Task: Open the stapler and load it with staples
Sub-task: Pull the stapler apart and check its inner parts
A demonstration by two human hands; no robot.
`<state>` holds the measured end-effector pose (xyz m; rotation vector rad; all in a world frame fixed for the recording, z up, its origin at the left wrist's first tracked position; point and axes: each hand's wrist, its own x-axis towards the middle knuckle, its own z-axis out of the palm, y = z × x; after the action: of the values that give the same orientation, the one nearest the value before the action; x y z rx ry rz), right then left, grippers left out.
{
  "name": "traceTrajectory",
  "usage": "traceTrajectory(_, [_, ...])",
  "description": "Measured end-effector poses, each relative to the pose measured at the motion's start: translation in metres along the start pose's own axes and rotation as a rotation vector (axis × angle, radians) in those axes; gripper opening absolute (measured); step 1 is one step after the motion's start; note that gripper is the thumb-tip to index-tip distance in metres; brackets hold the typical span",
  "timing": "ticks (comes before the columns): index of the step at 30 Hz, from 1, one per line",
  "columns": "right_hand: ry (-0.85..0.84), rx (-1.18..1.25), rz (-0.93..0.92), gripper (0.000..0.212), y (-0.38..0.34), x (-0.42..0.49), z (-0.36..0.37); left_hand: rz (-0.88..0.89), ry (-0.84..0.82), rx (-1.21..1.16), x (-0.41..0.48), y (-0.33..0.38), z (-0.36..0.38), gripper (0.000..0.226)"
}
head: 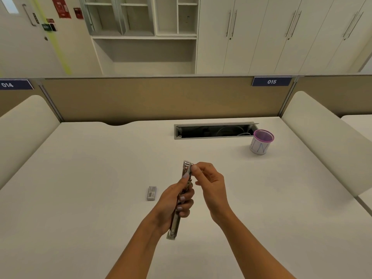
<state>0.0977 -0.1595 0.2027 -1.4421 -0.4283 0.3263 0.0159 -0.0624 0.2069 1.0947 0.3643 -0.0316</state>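
Over the desk point(80, 178), the stapler point(176, 218) runs through the left hand point(175, 202) grip.

The stapler point(182, 195) is being held above the desk point(84, 178) between both hands, a small box point(151, 193) (probably staples) is lying just to its left, and a cup point(261, 142) is standing far right beside the cable slot point(213, 131).

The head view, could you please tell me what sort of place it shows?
Most likely an open-plan office: numbered desk partitions, a white desk with a cable hatch, and tall storage cupboards behind.
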Motion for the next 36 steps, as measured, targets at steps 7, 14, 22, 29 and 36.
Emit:
traceTrajectory(7, [0.046,-0.055,0.011,0.017,0.003,0.003,0.001,0.013,-0.047,0.010,-0.003,0.002,-0.003,0.027])
traceTrajectory(14, [0.080,-0.087,0.050,0.018,0.003,0.003,-0.002,-0.052,-0.111,-0.051,-0.004,0.001,-0.005,0.029])
traceTrajectory(22, [-0.035,-0.293,-0.089,0.030,-0.004,0.002,-0.006,-0.068,-0.115,-0.120,-0.006,0.002,-0.006,0.035])
traceTrajectory(29, [0.038,-0.156,0.061,0.029,-0.006,0.003,-0.002,-0.076,-0.073,-0.052,-0.003,0.000,-0.002,0.023])
traceTrajectory(36, [0.060,-0.090,0.132,0.026,-0.007,0.006,-0.005,-0.094,0.017,0.047,-0.001,-0.004,-0.002,0.009])
